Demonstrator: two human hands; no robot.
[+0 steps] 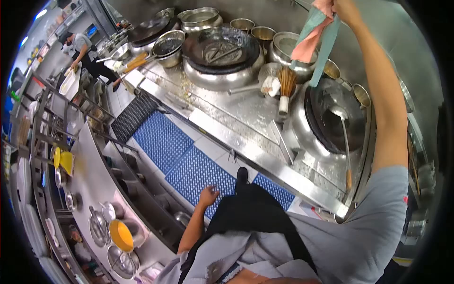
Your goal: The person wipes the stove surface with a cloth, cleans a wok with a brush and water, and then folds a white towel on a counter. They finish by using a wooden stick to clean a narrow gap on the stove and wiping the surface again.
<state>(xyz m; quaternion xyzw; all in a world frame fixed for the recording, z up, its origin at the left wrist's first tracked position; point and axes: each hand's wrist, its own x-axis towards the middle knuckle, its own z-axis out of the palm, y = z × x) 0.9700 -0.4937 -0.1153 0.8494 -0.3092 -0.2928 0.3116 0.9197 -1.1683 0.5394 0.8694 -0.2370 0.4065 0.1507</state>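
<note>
My right hand (346,10) is raised at the top edge, closed on cloths. A pink cloth (307,45) and a green cloth (326,47) hang down from it, over the stove's back row of pots. Below them, to the right, sits a wok (333,113) with a long-handled ladle (345,137) resting in it. A bamboo wok brush (286,87) lies to the left of that wok, beside a crumpled white cloth (270,86). My left hand (208,195) hangs low by my apron, above the floor mat, fingers loosely curled and apart, with nothing visible in it.
A second wok (220,49) stands farther left on the steel range (227,111). On the left is a counter (90,175) with a pot of orange liquid (124,235) and several bowls. Blue mats (163,139) cover the aisle. A co-worker (85,54) stands at the far left.
</note>
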